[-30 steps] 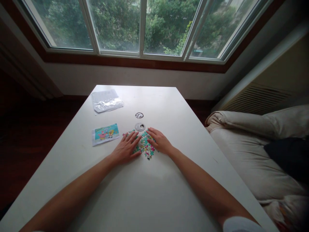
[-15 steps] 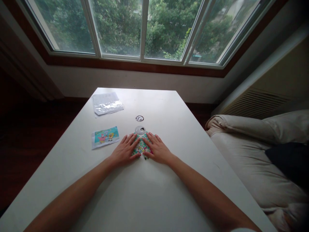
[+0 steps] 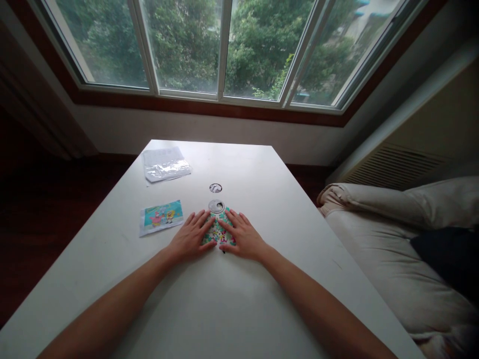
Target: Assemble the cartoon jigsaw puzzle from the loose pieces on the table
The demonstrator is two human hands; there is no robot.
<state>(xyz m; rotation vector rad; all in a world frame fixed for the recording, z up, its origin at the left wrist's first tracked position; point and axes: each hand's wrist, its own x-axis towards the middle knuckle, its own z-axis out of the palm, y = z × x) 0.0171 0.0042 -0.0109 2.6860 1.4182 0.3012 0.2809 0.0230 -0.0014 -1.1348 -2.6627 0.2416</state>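
A patch of tiny multicoloured pieces [image 3: 220,230], mostly green and white with some pink and yellow, covers a small area of the white table [image 3: 220,299]. My left hand [image 3: 190,236] lies flat along its left side, fingers spread. On the right side my right hand [image 3: 244,236] rests the same way. Both hands hide part of the patch, and the thumbs point at each other across its near edge. Just beyond the pieces is a round grey-and-white disc [image 3: 214,206] with a dark spot. Whether the pieces are beads or something else I cannot tell.
A smaller dark-rimmed oval [image 3: 215,188] lies farther back. To the left is a packet with cartoon figures [image 3: 162,217]. Behind it is a clear plastic bag with white sheets [image 3: 164,164]. A beige sofa [image 3: 366,249] flanks the table's right edge; a window [image 3: 220,50] is ahead.
The whole scene sits slightly lower in view, as my head has tilted up a little. Both hands stay spread flat at the sides of the pieces.
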